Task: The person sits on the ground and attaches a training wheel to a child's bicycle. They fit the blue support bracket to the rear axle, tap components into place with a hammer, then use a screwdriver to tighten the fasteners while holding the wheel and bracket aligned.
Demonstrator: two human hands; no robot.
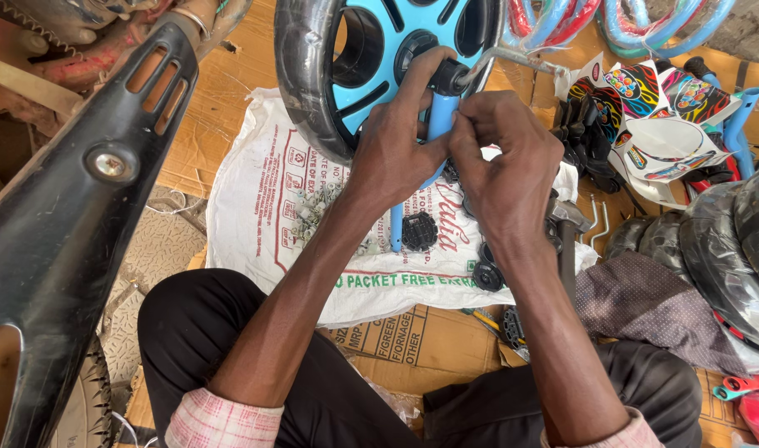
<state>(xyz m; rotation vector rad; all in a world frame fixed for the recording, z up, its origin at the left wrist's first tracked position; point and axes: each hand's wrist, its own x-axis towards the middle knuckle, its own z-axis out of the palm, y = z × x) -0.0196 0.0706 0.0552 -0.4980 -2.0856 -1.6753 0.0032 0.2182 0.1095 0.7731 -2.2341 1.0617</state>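
Note:
A small wheel [371, 58] with a black tyre and light-blue spoked hub stands upright at the top centre. A blue tube [440, 116] with a black end cap [450, 76] runs down from its hub. My left hand [392, 145] wraps around the tube just below the cap. My right hand [508, 162] pinches the tube from the right, fingertips touching the left hand's fingers. Both hands hover over a white printed sack [263, 199] spread on cardboard, with small black plastic caps [418, 231] and several small metal parts [309, 211] lying on it.
A black motorcycle panel [72, 216] slants down the left side. Colourful sticker sheets [653, 108] and blue frame parts [740, 116] lie at the upper right, black tyres [728, 241] at the right. My crossed legs in black trousers [197, 323] fill the bottom. Pliers with yellow handles [483, 318] rest on the cardboard.

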